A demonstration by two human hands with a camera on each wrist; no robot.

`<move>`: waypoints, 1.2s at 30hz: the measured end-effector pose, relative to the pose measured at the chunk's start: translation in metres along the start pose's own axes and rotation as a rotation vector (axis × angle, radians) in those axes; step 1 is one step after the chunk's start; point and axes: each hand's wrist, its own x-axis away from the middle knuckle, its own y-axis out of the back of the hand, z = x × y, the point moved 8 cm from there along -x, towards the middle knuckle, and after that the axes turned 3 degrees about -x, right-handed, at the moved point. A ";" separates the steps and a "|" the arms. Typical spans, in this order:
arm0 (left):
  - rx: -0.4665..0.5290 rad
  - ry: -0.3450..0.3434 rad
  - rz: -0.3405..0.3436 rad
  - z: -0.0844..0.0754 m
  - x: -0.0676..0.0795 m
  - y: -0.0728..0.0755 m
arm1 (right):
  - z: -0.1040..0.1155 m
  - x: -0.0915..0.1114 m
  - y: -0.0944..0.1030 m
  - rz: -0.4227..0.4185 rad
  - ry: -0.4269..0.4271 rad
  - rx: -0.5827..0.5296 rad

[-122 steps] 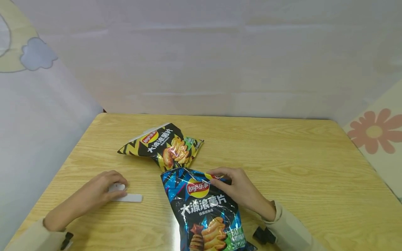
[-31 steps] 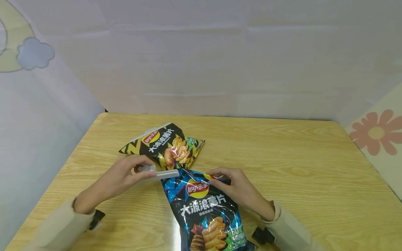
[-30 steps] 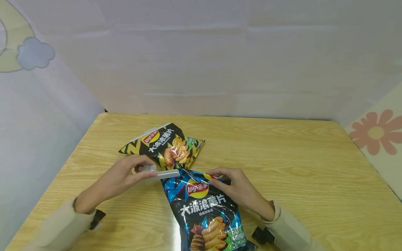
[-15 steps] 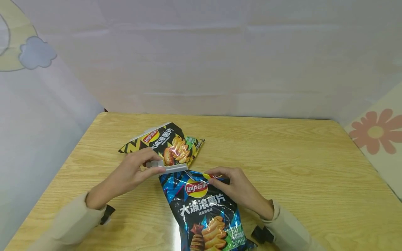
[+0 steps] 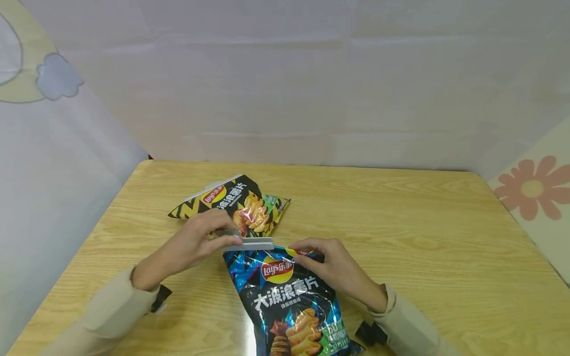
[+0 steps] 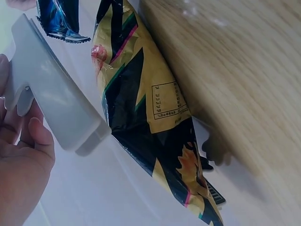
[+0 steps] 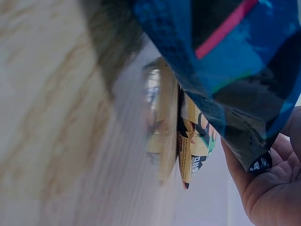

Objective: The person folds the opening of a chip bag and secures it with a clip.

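Observation:
My left hand (image 5: 196,247) holds a white bag clip (image 5: 258,243) between thumb and fingers. The clip's long bar lies along the top edge of a blue and black chip bag (image 5: 289,296), over its left half. In the left wrist view the clip (image 6: 61,94) shows two long parallel bars and a rounded lever near the fingers. My right hand (image 5: 343,269) pinches the same bag's top edge near its right corner, thumb in front. From the right wrist, the bag's foil (image 7: 254,70) hides part of that hand's fingers.
Behind the blue bag lies a yellow and black chip bag (image 5: 231,198), partly covered by my left hand, with a white strip (image 5: 209,187) along its upper left edge. The wooden table (image 5: 401,217) ends at a pale fabric backdrop (image 5: 285,89).
From a spot on the table at left, my left hand has lifted the clip and carried it right and away from me, onto the blue bag's top edge. My right hand stays put.

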 end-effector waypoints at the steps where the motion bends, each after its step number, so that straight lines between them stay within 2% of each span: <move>1: 0.005 -0.010 -0.002 -0.001 -0.001 0.000 | 0.000 0.000 0.000 0.000 0.001 0.000; 11: 0.017 -0.077 0.000 -0.003 -0.009 -0.002 | 0.002 -0.001 0.001 0.014 0.026 -0.016; 18: 0.018 -0.033 0.041 -0.004 -0.015 -0.006 | 0.003 -0.001 0.000 0.017 0.027 0.000; 36: 0.041 0.002 0.150 -0.007 -0.027 -0.021 | 0.005 -0.003 -0.001 0.019 0.042 -0.042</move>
